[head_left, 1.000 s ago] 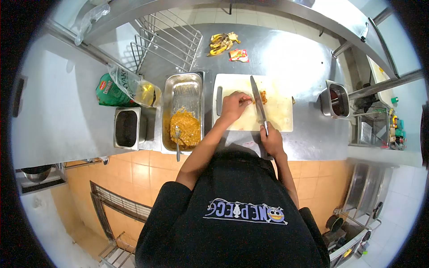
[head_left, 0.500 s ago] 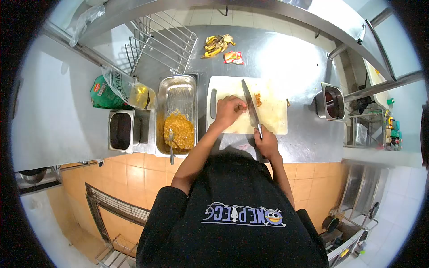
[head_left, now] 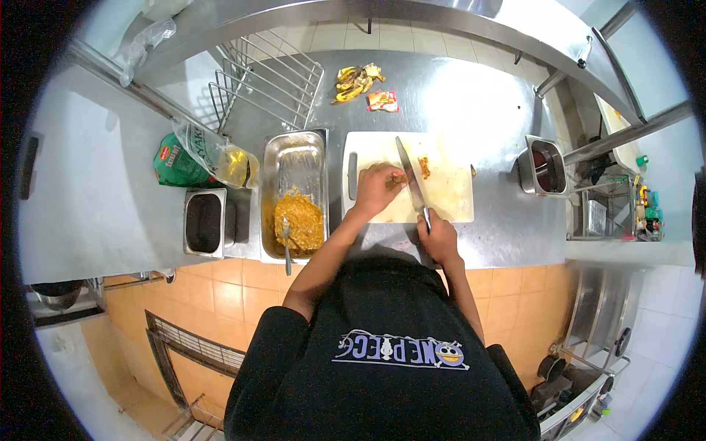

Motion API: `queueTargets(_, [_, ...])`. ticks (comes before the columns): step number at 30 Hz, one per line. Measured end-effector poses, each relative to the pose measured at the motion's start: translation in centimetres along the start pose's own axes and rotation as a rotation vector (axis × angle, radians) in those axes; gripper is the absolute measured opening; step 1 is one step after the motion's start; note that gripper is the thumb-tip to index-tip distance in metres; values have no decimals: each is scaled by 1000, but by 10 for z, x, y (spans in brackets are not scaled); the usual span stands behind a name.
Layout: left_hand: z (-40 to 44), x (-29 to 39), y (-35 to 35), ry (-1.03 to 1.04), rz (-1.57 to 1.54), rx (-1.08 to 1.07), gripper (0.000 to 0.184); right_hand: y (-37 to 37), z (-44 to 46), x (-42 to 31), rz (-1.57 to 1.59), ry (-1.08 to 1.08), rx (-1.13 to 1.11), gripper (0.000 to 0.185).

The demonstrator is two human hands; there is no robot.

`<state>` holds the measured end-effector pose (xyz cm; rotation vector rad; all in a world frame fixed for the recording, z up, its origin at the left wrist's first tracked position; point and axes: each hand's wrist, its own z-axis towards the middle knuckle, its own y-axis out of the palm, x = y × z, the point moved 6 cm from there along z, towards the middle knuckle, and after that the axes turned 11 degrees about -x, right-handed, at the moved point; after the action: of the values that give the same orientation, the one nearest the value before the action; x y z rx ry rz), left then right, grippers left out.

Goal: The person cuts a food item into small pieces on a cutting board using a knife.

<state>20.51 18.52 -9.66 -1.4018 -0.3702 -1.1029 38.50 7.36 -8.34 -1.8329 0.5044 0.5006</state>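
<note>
The kitchen knife (head_left: 412, 171) is gripped firmly in the right hand (head_left: 439, 237), and its blade is held over the white cutting board (head_left: 454, 200). Chopped orange-brown pieces (head_left: 424, 167) are seen on the board, just right of the blade. The left hand (head_left: 379, 189) is placed at the left, its fingers bent; whether something is pinched there cannot be told.

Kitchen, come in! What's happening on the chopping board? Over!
Right hand: holding knife. Left hand: bunched close beside it. Chopped bits: on board, right of knife. Otherwise, knife looks unblocked.
</note>
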Motion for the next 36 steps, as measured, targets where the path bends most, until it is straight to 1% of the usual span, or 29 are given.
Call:
queueTargets(2, [7, 0, 0, 21, 4, 7, 23, 3, 2, 2, -72, -16, 17, 31])
queueTargets(6, [5, 4, -2, 14, 22, 28, 21, 1, 3, -3, -83, -63, 47, 30])
queueTargets(8, [4, -4, 1, -54, -52, -2, 22, 2, 3, -3, -97, 7, -48, 31])
queueTargets(9, [5, -6, 1, -88, -77, -13, 22, 0, 3, -4, -86, -1, -51, 30])
queueTargets(12, [6, -7, 3, -93, -117, -13, 22, -5, 4, -4, -108, -3, -64, 30])
queueTargets(15, [6, -7, 1, -98, -67, -15, 22, -6, 3, -8, -136, -29, -54, 29])
queueTargets(19, [7, -6, 4, -138, -74, -74, 24, -8, 5, -12, -183, 31, -96, 32])
queueTargets(22, [6, -6, 1, -140, -53, -62, 25, -5, 15, -5, -160, 43, -91, 35])
queueTargets(24, [5, -4, 1, -72, -6, -35, 27, -6, 21, 2, -106, 22, -96, 37])
queueTargets(25, [3, -6, 3, -77, -7, -36, 27, -4, 19, 3, -105, 24, -100, 37])
queueTargets(27, [4, -5, 2, -23, 14, -8, 29, -6, 17, 4, -32, 8, -26, 34])
queueTargets(31, [6, 1, -1, -31, 41, -15, 29, -6, 14, 6, 31, 45, -6, 33])
queueTargets(33, [5, 1, -1, -89, 2, -43, 28, -6, 12, 3, -2, 17, 8, 32])
queueTargets(36, [5, 3, -2, -94, -7, -41, 28, -5, 10, 0, -19, 19, -23, 31])
